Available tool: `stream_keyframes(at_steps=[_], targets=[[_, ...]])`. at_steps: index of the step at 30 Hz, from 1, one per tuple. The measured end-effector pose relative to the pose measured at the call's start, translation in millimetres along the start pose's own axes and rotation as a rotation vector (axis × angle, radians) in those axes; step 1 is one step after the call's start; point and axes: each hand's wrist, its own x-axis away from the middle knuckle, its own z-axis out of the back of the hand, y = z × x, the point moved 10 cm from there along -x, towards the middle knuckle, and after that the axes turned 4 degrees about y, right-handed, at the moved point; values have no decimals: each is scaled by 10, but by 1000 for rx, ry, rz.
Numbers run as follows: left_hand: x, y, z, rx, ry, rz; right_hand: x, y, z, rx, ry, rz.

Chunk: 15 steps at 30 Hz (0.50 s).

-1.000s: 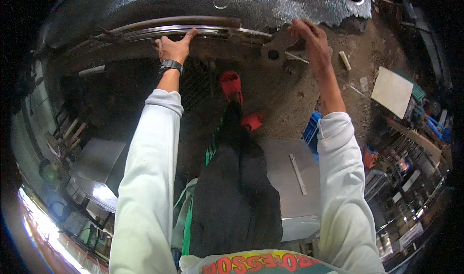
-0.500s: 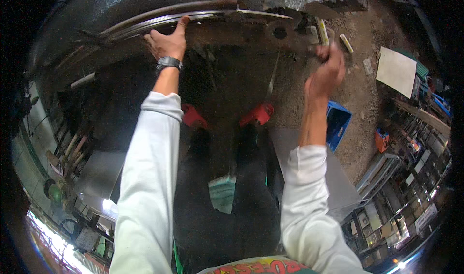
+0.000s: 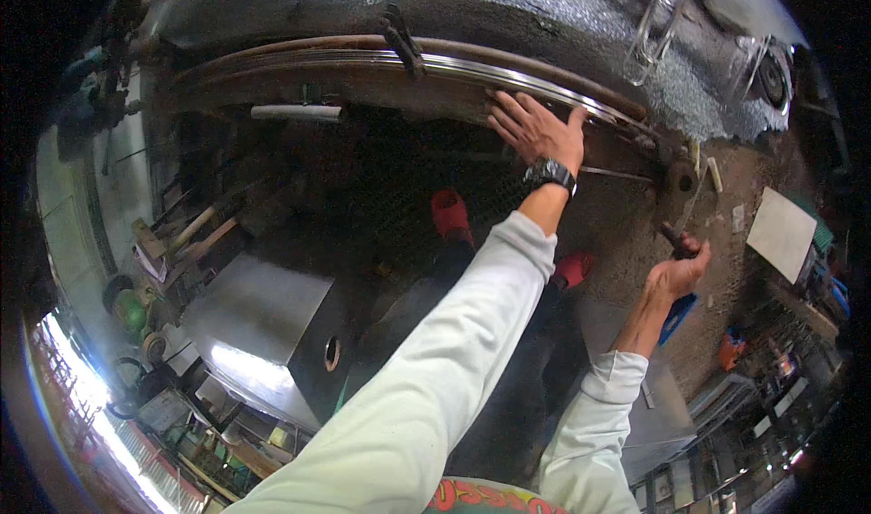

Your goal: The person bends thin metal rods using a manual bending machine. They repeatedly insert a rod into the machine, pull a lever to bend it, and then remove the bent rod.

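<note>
My left hand point(image 3: 542, 135) rests with fingers spread on a bundle of long shiny metal strips point(image 3: 472, 68) along the edge of the workbench point(image 3: 435, 101). A dark clamp-like tool point(image 3: 402, 44) sits across the strips to the left of that hand. My right hand point(image 3: 679, 274), off the bench's right end, is closed round the dark handle of a slim tool point(image 3: 673, 238). A thin shaft seems to run up from it toward the strips' end; its exact kind does not show. A rusty round bar point(image 3: 318, 44) lies behind the strips.
A grey metal box point(image 3: 263, 301) stands at left, near wooden handles point(image 3: 195, 228). A pale tube point(image 3: 297, 112) lies below the bench edge. At right are a white board point(image 3: 782, 233), a partly hidden blue crate point(image 3: 678, 319) and an orange object point(image 3: 731, 349). A wheel point(image 3: 773, 77) is at top right.
The view has swung left, bringing the clamp-like tool into sight. My left hand stays on the strips, nearer their right end. My right hand, blurred before, is lower, with the slim tool plainly in it.
</note>
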Motion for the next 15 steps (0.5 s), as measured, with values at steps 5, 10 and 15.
stream_keyframes(at_steps=[5,10,15], targets=[[-39,-147,261,52,54,-122,353,12,-111,139,246,72],[-110,-177,525,48,49,-324,324,-30,-79,255,228,229],[-393,279,707,199,-18,-852,294,-45,-20,248,262,255]])
